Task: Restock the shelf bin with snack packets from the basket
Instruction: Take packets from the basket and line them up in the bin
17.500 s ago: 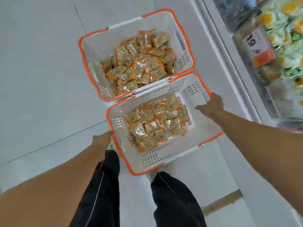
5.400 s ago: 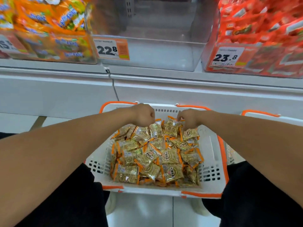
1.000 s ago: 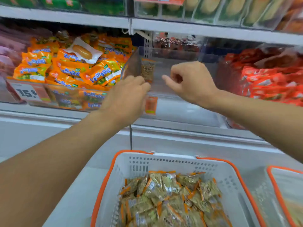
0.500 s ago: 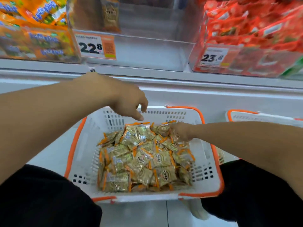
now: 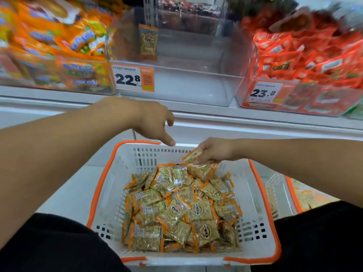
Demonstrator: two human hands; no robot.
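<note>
A white basket with an orange rim (image 5: 253,195) sits on the floor between my knees, holding several tan snack packets with orange edges (image 5: 176,209). My right hand (image 5: 214,150) grips one packet (image 5: 191,156) just above the pile at the basket's far side. My left hand (image 5: 153,122) hovers over the far rim with loose fingers pointing down and holds nothing. Above, the clear shelf bin (image 5: 188,83) with the 22.8 price tag (image 5: 133,78) holds one upright packet (image 5: 148,42) at its left side.
Orange snack bags (image 5: 59,42) fill the bin on the left. Red packets (image 5: 306,61) fill the bin on the right, tagged 23.8. A second orange-rimmed basket (image 5: 290,193) sits at the right, behind my right arm. A white shelf ledge (image 5: 235,118) runs between the bins and the basket.
One second ago both hands were up at the clear bin, leaving a packet there. Both came down to the basket, and my right hand has now lifted a packet off the pile.
</note>
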